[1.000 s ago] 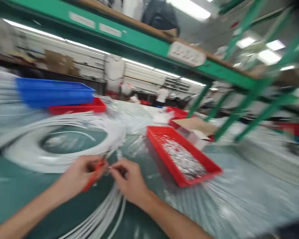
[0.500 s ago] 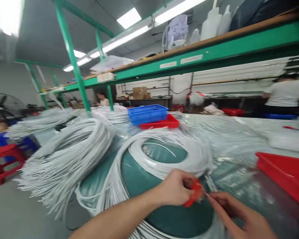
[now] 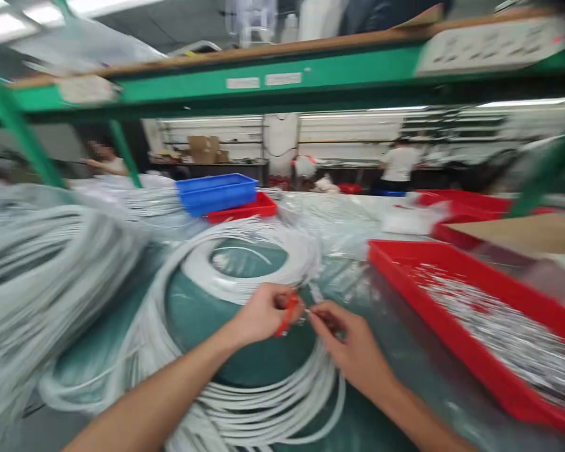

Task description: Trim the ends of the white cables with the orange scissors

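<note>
Left hand grips an orange tool; right hand pinches a tiny piece between them, white strands looped nearer than both hands. Loose pinch could drop the piece; tool slip could nick fingers. Labels above the hands: blurred, unreadable.

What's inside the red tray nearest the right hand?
Small, thin silvery pieces, too blurred to identify, heaped in the red tray. Whatever lies beneath the heap is covered; part of the tray is out of frame.
</note>
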### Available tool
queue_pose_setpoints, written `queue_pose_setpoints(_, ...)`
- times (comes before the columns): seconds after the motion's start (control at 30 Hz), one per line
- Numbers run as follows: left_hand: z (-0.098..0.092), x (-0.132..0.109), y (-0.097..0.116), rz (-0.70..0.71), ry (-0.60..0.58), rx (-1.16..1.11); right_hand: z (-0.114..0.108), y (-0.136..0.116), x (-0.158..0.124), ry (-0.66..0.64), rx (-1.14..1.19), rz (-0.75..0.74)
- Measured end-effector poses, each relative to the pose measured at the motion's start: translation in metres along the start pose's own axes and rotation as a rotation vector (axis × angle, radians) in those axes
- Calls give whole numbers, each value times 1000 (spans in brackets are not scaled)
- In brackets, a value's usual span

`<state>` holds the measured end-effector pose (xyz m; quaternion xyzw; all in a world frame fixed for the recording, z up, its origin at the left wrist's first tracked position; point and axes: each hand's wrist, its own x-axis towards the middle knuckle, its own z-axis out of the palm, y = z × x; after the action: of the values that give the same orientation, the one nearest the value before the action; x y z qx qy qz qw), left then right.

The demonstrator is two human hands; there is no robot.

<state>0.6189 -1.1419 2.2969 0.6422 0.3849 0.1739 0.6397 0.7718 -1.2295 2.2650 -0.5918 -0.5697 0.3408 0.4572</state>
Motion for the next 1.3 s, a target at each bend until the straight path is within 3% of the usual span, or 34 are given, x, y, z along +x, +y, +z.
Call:
queue_pose_setpoints(0.1, -2, 3, -4, -20, -1, 14, -2, 5, 3, 3, -7, 7)
queue_pose_setpoints(0.23, -36, -27, 3, -14, -7, -32, 38, -16, 15, -10, 61, -58)
queue_pose_setpoints(0.3, -52, -32, 2, -62, 85, 22, 52, -15, 22, -44, 73, -67)
queue_pose_setpoints(0.37, -43, -29, 4, -21, 51, -3, 45, -14, 16, -49, 72, -51)
queue_pose_setpoints(0.47, 1, -9, 9, 20, -31, -28, 3, -3, -5, 8, 19, 4)
queue_pose_setpoints(0.53, 17, 8, 5, -9, -48, -6, -19, 12, -7, 44, -34, 24)
queue_pose_setpoints(0.63, 8, 0, 8, -15, -31, -2, -11, 2, -3, 36, 23, -28)
queue_pose_setpoints(0.73, -30, -28, 11, -4, 29, -29, 29, -24, 10, -29, 10, -60)
queue_pose_setpoints(0.77, -42, -32, 9, -16, 91, 10, 39, -26, 15, -43, -19, -43)
queue_pose_setpoints(0.8, -49, -33, 7, -48, 82, 32, 45, -26, 18, -50, -34, -41)
queue_pose_setpoints(0.9, -39, -30, 6, 44, -16, -56, 36, -23, 11, -25, -8, -52)
queue_pose_setpoints(1.03, -17, -10, 0, 48, -38, -17, 11, -2, 6, -1, 7, -45)
queue_pose_setpoints(1.2, -18, -11, -3, 86, -26, -32, 13, 2, 5, -25, 7, -52)
queue_pose_setpoints(1.3, -21, -12, -3, 110, -58, -61, 16, 1, 6, 47, -6, -80)
